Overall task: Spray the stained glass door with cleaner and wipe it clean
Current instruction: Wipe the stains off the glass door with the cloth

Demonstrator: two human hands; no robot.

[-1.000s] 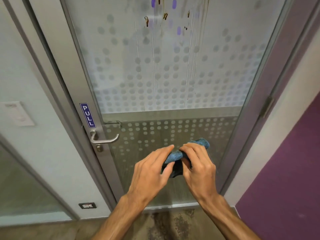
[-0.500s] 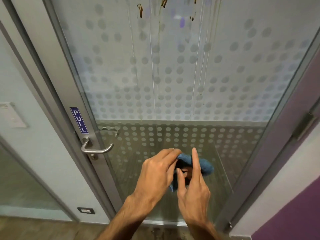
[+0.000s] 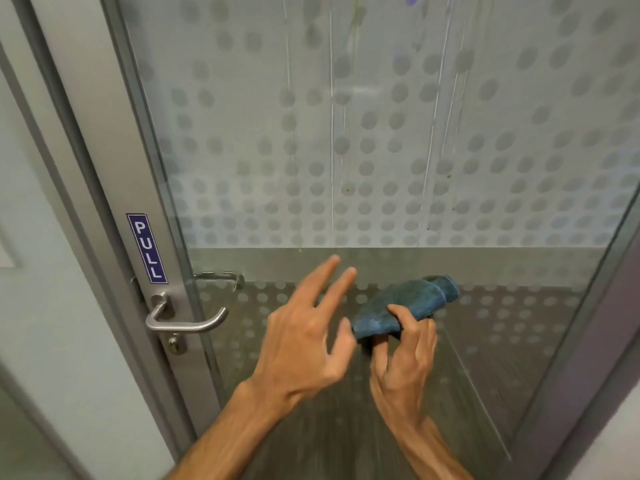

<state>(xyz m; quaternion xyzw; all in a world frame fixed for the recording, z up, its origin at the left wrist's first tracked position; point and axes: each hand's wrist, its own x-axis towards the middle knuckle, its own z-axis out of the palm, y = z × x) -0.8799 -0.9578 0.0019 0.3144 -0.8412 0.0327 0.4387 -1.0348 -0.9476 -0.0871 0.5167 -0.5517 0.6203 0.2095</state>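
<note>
Seems sprayed already, going by drip streaks (image 3: pixel 331 133) down the glass door (image 3: pixel 519 109). Pinches the blue cloth (image 3: pixel 410 303) in the right grip (image 3: pixel 403 355), low before the lower pane; holds the left grip (image 3: pixel 304 341) spread, empty. Has probably all the wiping left to do, with marks (image 3: pixel 398 59) near the top edge too blurred to judge.

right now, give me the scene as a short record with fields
left hand: fingers straight, holds nothing
right hand: pinches cloth
cloth: blue, bunched, low before the glass
door: dotted frosted glass, streaks running down
handle: left of hands, below PULL sign
</note>
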